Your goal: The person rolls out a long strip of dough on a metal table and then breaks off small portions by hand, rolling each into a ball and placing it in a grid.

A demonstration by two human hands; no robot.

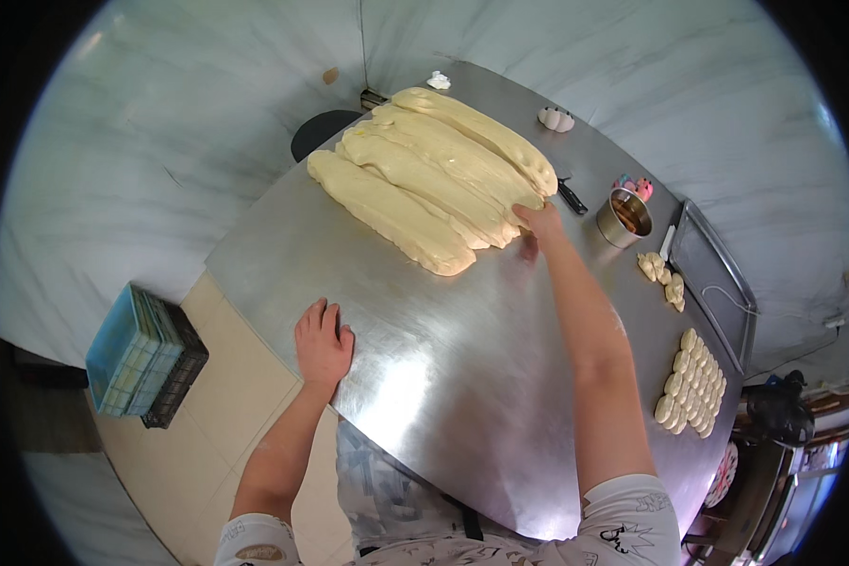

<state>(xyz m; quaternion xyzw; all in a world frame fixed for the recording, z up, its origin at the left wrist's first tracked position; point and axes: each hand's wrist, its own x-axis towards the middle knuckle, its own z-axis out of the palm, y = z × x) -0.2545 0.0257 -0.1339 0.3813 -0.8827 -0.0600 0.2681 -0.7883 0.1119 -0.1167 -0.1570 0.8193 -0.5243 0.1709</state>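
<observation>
Several long, thick strips of pale yellow dough [424,174] lie side by side across the far part of a metal table [462,358]. My right hand [541,224] reaches to their near right end, fingers closed on the tip of one strip; its thumb side is partly hidden. Resting on the table's left edge, my left hand [324,341] has its fingers stretched out and holds nothing. Just beyond my right hand lies a knife with a black handle [572,196], its blade mostly out of sight by the dough.
Right of the dough stand a metal pot [623,219] with brown liquid and a pink figurine [643,188]. A rimmed metal tray [722,274], dough lumps [660,271] and rows of small dough pieces [690,385] follow along the right edge. Stacked plastic crates [137,354] sit on the floor at left.
</observation>
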